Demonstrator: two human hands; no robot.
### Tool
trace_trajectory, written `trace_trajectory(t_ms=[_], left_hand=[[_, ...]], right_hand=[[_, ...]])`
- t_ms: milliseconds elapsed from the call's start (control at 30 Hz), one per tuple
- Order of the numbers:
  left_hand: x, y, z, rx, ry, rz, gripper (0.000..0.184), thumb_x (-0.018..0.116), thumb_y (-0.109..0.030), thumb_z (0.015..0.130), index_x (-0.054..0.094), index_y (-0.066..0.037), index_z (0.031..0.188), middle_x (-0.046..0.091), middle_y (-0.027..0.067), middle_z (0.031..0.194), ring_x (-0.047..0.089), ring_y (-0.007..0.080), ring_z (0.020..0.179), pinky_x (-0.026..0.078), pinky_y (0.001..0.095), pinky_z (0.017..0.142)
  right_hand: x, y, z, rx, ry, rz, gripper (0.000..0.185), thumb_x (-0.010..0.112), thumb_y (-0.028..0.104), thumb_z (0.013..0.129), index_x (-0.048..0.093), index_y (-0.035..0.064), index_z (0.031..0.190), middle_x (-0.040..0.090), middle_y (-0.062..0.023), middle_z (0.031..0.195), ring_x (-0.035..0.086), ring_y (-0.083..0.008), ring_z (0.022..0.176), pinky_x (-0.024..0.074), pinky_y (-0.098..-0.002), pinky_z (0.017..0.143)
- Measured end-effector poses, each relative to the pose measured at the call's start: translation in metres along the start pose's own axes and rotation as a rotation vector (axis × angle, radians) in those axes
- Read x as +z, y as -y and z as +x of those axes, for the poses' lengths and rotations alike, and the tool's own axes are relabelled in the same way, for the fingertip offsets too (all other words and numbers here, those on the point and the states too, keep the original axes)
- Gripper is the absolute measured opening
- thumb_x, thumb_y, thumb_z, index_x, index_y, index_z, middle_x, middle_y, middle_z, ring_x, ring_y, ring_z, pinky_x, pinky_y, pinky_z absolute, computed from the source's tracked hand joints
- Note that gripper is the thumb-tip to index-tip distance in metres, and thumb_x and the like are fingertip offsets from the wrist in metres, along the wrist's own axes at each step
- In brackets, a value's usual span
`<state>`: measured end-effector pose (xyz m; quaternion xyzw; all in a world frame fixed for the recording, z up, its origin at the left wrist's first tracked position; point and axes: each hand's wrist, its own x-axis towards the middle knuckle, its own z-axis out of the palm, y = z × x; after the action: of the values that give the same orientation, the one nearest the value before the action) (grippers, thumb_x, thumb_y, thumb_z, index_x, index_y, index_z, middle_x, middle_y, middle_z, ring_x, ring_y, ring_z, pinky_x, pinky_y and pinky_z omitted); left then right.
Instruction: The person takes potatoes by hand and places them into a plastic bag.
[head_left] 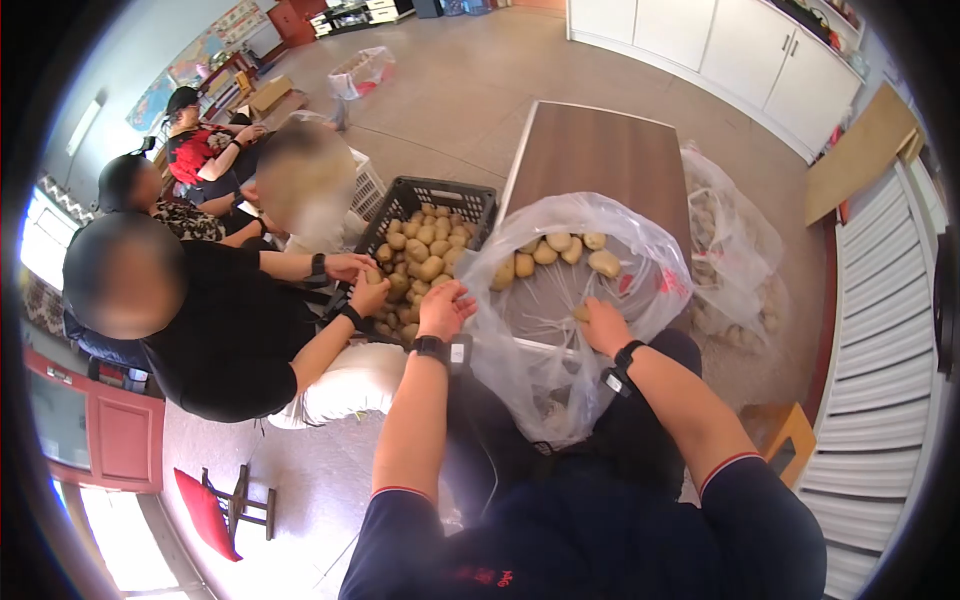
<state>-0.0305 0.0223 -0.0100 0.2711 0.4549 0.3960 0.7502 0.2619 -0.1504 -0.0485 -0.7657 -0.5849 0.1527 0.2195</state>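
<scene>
My right hand point(605, 328) is inside a clear plastic bag point(540, 385), its fingers closed on a potato point(581, 313) that is partly hidden by them. The bag's mouth is spread wide over the near part of a brown-topped table point(590, 150). Several potatoes point(603, 263) lie in a curved row at the bag's far side. My left hand point(445, 310) is raised between the bag and a black crate point(440, 193) full of potatoes point(430, 268). Its fingers are loosely bent and apart, with nothing visible in them.
At my left, a person in black point(230, 320) holds a potato over the crate. More people point(205, 150) sit farther back. Filled plastic bags point(735, 250) stand right of the table. A red-seated stool point(205, 515) is at lower left, a ribbed radiator point(880, 330) at right.
</scene>
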Motion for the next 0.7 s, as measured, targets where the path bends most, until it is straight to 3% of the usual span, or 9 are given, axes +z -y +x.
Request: trace_trajectory(t_ms=[233, 400, 500, 600, 667, 700], left_hand=[[0.009, 0.001, -0.005, -0.088, 0.067, 0.11, 0.029, 0.061, -0.021, 0.093, 0.051, -0.004, 0.114, 0.06, 0.0107, 0.103, 0.064, 0.0256, 0.082, 0.056, 0.0381, 0.069], [0.018, 0.001, -0.009, -0.189, 0.129, 0.166, 0.038, 0.062, -0.026, 0.092, 0.05, -0.003, 0.119, 0.059, 0.0131, 0.11, 0.063, 0.0295, 0.091, 0.054, 0.041, 0.074], [0.019, 0.003, -0.01, -0.235, 0.211, 0.23, 0.044, 0.061, -0.031, 0.092, 0.049, -0.003, 0.123, 0.058, 0.0143, 0.114, 0.063, 0.0318, 0.094, 0.053, 0.0432, 0.078], [0.028, 0.002, -0.013, -0.372, 0.301, 0.23, 0.042, 0.06, -0.035, 0.093, 0.051, -0.006, 0.122, 0.061, 0.0121, 0.111, 0.064, 0.0305, 0.094, 0.051, 0.0421, 0.075], [0.036, 0.001, -0.019, -0.386, 0.412, 0.176, 0.03, 0.059, -0.036, 0.094, 0.057, -0.01, 0.11, 0.063, 0.0051, 0.095, 0.063, 0.023, 0.074, 0.049, 0.0334, 0.061], [0.036, 0.0, -0.019, -0.391, 0.416, 0.173, 0.03, 0.059, -0.036, 0.094, 0.057, -0.01, 0.11, 0.063, 0.0051, 0.095, 0.063, 0.023, 0.074, 0.049, 0.0334, 0.061]], right_hand=[[-0.011, 0.04, 0.022, 0.004, 0.083, 0.321, 0.039, 0.064, 0.032, 0.086, 0.059, -0.0006, 0.108, 0.065, -0.0251, 0.099, 0.063, -0.0401, 0.096, 0.0491, -0.0457, 0.08], [-0.003, 0.077, 0.035, 0.064, 0.259, 0.622, 0.052, 0.056, 0.046, 0.092, 0.061, -0.0049, 0.102, 0.065, -0.0249, 0.098, 0.064, -0.037, 0.09, 0.0483, -0.0416, 0.079], [-0.005, 0.102, 0.039, 0.016, 0.3, 0.569, 0.055, 0.053, 0.048, 0.095, 0.059, -0.0055, 0.104, 0.065, -0.0247, 0.099, 0.064, -0.0363, 0.09, 0.0481, -0.0417, 0.078], [-0.006, 0.122, 0.039, -0.089, 0.272, 0.631, 0.054, 0.05, 0.047, 0.096, 0.057, -0.0046, 0.109, 0.065, -0.0243, 0.1, 0.063, -0.0359, 0.091, 0.048, -0.0422, 0.077], [-0.003, 0.128, 0.04, -0.126, 0.26, 0.665, 0.053, 0.051, 0.046, 0.097, 0.055, -0.0042, 0.112, 0.065, -0.0245, 0.101, 0.063, -0.0361, 0.092, 0.0482, -0.0424, 0.078], [-0.003, 0.129, 0.04, -0.168, 0.248, 0.701, 0.052, 0.051, 0.045, 0.097, 0.054, -0.0038, 0.115, 0.065, -0.0246, 0.102, 0.063, -0.0363, 0.093, 0.0484, -0.0425, 0.079]])
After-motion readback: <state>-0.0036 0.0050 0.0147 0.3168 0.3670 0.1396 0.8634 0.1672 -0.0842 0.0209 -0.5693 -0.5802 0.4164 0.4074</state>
